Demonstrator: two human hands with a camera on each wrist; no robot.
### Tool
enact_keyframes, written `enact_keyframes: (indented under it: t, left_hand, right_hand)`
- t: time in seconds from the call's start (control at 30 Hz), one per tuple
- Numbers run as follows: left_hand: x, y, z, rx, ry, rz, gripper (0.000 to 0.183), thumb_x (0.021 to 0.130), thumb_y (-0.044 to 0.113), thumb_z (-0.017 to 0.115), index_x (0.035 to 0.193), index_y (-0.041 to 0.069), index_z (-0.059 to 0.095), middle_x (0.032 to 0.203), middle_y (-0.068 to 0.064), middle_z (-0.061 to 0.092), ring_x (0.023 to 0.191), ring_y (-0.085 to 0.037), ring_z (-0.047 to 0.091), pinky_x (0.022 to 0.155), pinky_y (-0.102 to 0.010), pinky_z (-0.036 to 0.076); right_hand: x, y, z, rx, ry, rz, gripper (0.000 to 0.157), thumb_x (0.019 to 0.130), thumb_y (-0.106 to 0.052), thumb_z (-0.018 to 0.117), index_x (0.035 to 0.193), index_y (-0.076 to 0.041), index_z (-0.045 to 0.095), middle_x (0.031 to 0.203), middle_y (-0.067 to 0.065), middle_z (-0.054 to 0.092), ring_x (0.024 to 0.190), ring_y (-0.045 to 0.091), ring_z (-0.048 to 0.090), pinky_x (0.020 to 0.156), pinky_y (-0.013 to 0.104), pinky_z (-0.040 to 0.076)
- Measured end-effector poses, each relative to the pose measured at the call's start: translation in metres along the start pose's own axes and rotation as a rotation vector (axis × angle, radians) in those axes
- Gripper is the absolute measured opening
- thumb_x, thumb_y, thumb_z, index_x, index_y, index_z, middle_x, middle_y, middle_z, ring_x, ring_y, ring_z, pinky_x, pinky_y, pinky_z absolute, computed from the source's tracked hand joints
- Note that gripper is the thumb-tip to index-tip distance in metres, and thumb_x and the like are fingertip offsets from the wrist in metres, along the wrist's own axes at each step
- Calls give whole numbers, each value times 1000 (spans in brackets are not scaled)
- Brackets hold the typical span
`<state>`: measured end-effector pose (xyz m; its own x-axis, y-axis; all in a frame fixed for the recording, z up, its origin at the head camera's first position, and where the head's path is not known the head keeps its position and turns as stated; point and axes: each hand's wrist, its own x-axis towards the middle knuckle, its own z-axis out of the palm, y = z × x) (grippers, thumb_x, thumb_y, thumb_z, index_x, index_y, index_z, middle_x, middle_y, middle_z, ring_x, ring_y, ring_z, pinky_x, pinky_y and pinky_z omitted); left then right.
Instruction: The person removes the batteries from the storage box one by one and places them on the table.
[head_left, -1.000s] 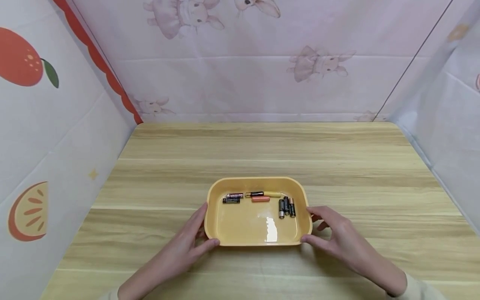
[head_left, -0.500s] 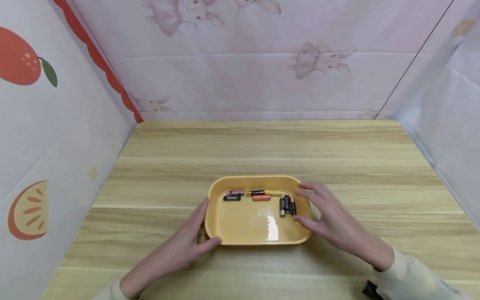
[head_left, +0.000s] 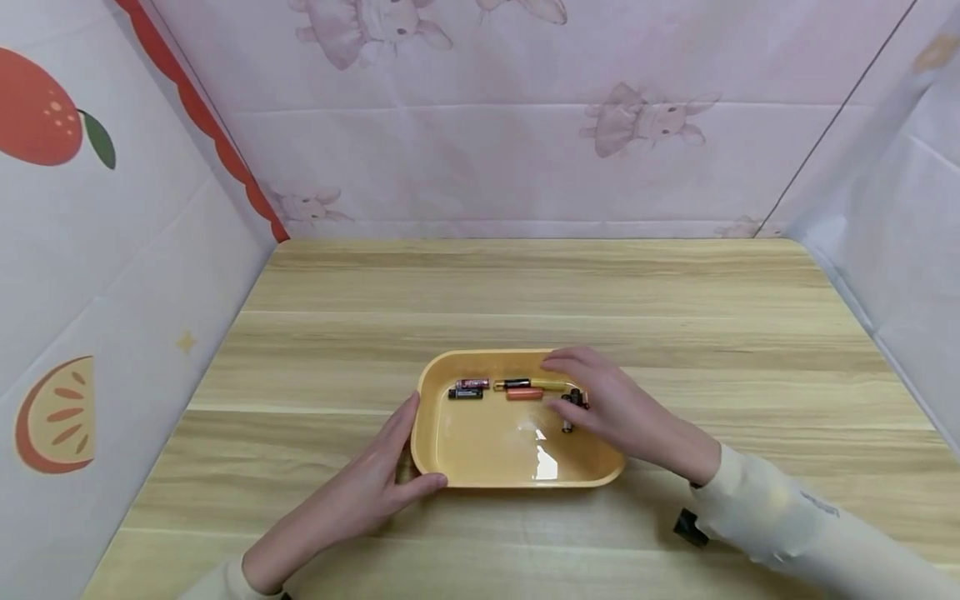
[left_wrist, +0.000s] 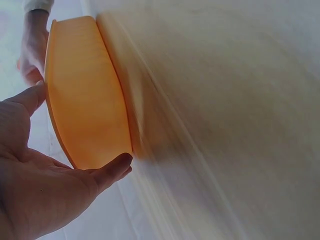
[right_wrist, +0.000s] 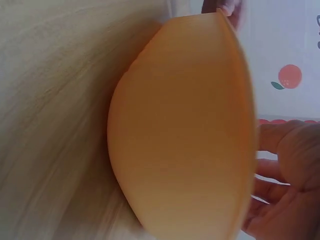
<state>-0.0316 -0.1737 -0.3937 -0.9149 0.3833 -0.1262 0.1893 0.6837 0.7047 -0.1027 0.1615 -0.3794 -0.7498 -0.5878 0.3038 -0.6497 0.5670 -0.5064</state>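
A yellow rectangular tray [head_left: 480, 454] with rounded corners stands on the table. My left hand [head_left: 367, 483] lies along its left end, thumb at the near corner; in the left wrist view the fingers reach straight along the outer wall. Over the tray's right end is my right hand [head_left: 618, 408], fingers apart and slightly bent, holding nothing visible. It partly hides several dark batteries [head_left: 567, 417]. By the far wall lie a pinkish-red battery [head_left: 472, 384], a black battery [head_left: 466, 394], a black-and-gold battery [head_left: 513, 384], a yellow battery [head_left: 548, 385] and an orange battery [head_left: 524, 394].
The wood-grain table [head_left: 525, 283] runs back to a pink rabbit-print curtain [head_left: 480, 167]. Fruit-print cloth [head_left: 135, 283] hangs at the left, pale cloth [head_left: 900, 250] at the right. A small black object [head_left: 690, 527] sits below the right sleeve.
My right hand has let go of the tray's right end, risen over the rim and moved left above the dark batteries. My left hand stays at the tray's left end.
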Motion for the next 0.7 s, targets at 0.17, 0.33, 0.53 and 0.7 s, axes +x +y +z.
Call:
enact_keyframes:
  t: [0.17, 0.33, 0.53, 0.7]
  left_hand:
    - [0, 0, -1, -13, 4, 2, 107, 94, 45, 76, 165, 2, 9, 170, -19, 14, 153, -35, 21, 120, -54, 24]
    - [1, -1, -1, -24, 7, 7, 107, 94, 44, 77, 165, 3, 9, 170, -17, 14, 153, -34, 21, 120, -54, 24]
    - [1, -2, 0, -27, 3, -1, 107, 94, 45, 76, 166, 4, 9, 171, -16, 13, 154, -33, 20, 120, -53, 23]
    - [1, -2, 1, -30, 2, -8, 108, 93, 47, 76, 166, 3, 9, 171, -17, 13, 154, -33, 20, 120, -53, 23]
  right_hand:
    - [11, 0, 12, -79, -42, -34, 39, 90, -10, 80, 124, 5, 68, 126, 17, 67, 123, 35, 61, 104, 51, 49]
    - [19, 2, 23, -179, -45, -80, 33, 87, -11, 84, 115, 3, 72, 114, 14, 70, 112, 31, 66, 97, 46, 53]
    - [25, 5, 36, -209, -89, -112, 17, 87, -7, 81, 102, -3, 75, 105, 7, 70, 102, 26, 65, 89, 39, 55]
    - [29, 5, 43, -218, -81, -108, 9, 93, -11, 78, 97, -4, 76, 99, 5, 69, 95, 25, 63, 82, 37, 55]
